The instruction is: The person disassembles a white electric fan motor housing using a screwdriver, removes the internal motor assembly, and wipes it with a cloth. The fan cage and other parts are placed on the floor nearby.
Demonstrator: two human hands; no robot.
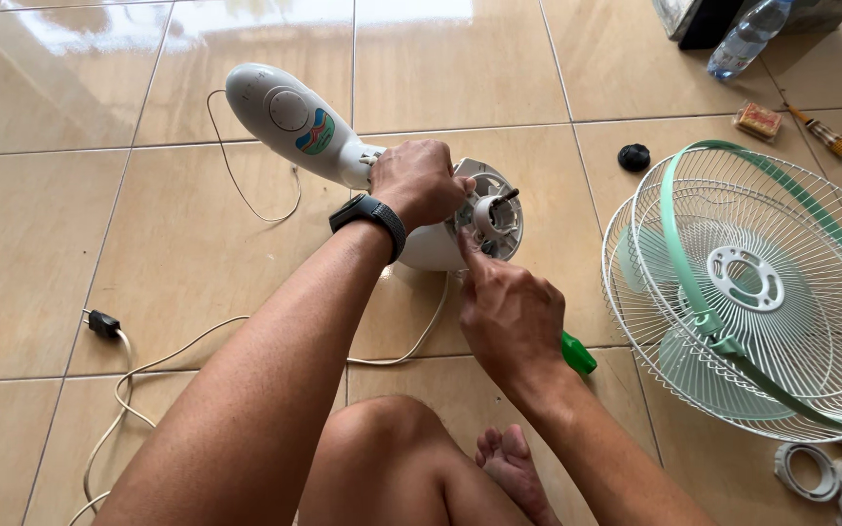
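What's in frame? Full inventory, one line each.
fan motor body: 1, white, lying on floor tiles, centre
motor shaft: 1, dark, sticking out of motor face
fan grilles: stacked, white with green band, right
power cord: 1, white, black plug, lower left
black knob: 1, floor, upper right
plastic bottle: 1, clear, top right
small box: 1, yellow-red, top right
screwdriver: 1, striped handle, top right
white ring: 1, bottom right
green tool handle: 1, under right hand
left hand: grips motor body, black watch
right hand: fingers at motor face

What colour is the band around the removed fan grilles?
Light green band over white wire grilles, clearest in the head view.
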